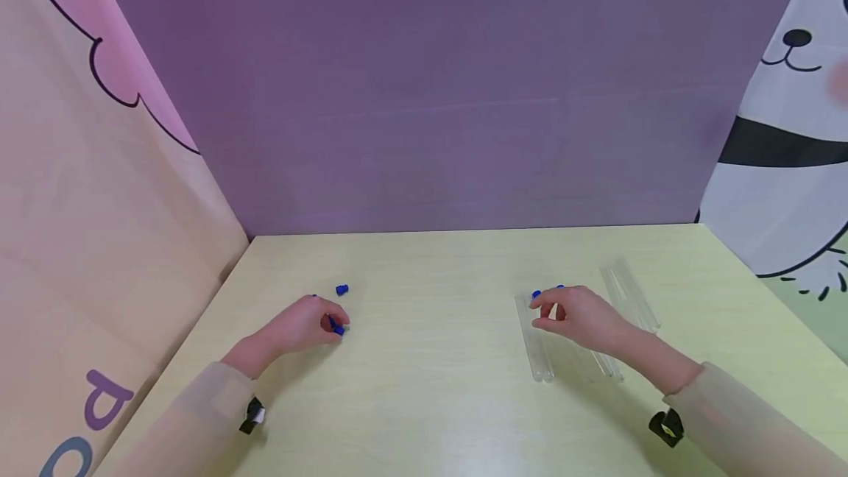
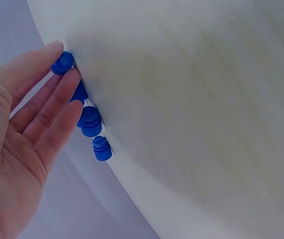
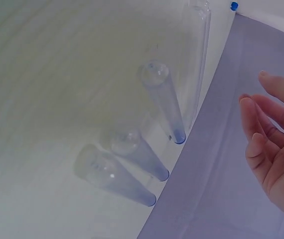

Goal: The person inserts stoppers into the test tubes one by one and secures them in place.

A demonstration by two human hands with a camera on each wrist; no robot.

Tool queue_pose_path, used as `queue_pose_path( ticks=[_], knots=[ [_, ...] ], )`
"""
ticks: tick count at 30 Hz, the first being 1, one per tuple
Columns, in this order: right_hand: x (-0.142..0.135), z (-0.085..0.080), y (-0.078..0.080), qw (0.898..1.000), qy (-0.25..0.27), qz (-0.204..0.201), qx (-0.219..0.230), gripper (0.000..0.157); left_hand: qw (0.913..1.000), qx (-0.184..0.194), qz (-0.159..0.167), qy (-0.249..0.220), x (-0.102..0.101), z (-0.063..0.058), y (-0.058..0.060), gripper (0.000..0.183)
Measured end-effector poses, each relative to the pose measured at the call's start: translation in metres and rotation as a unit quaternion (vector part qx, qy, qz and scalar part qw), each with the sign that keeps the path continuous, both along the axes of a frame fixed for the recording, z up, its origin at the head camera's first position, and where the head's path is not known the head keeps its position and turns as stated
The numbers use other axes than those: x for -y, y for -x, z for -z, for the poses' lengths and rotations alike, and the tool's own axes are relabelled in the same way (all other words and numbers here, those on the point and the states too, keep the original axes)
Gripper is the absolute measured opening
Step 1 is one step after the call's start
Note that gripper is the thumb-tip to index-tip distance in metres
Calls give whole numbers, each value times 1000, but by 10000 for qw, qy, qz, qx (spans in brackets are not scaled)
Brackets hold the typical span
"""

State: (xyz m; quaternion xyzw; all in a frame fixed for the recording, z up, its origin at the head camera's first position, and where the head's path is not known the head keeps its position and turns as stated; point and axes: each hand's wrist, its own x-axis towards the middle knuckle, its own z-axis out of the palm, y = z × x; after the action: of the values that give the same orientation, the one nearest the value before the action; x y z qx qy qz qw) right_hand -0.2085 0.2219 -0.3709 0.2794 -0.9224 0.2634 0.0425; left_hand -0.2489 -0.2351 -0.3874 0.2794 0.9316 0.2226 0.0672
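In the head view my left hand is low over the left side of the table, pinching a blue stopper between thumb and index finger. The left wrist view shows this blue stopper at the fingertips, with several more by the fingers, among them a ridged stopper. Another blue stopper lies just beyond the hand. My right hand hovers over clear test tubes, fingers loosely bent and holding nothing. Two bits of blue show past its fingertips, partly hidden.
More clear tubes lie to the right, beyond my right forearm. Rounded tube ends face the right wrist camera. A purple panel stands along the table's back edge. The pale tabletop stretches between the hands.
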Motion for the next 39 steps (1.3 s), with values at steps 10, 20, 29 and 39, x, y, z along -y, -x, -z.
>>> queue_pose_path(
  ticks=[10,20,29,39],
  knots=[
    [13,0,10,9994,-335,54,82,24,9987,-242,378,-240,5,3,-1,18],
    [19,9,17,9980,-630,107,-27,19,9935,-219,234,-1089,6,-1,-10,18],
    [24,18,19,9964,-808,212,-148,16,9776,132,-81,-2100,2,-4,-22,23],
    [36,24,20,9945,-934,442,174,18,9552,474,476,-2882,-23,-9,-30,23]
  ],
)
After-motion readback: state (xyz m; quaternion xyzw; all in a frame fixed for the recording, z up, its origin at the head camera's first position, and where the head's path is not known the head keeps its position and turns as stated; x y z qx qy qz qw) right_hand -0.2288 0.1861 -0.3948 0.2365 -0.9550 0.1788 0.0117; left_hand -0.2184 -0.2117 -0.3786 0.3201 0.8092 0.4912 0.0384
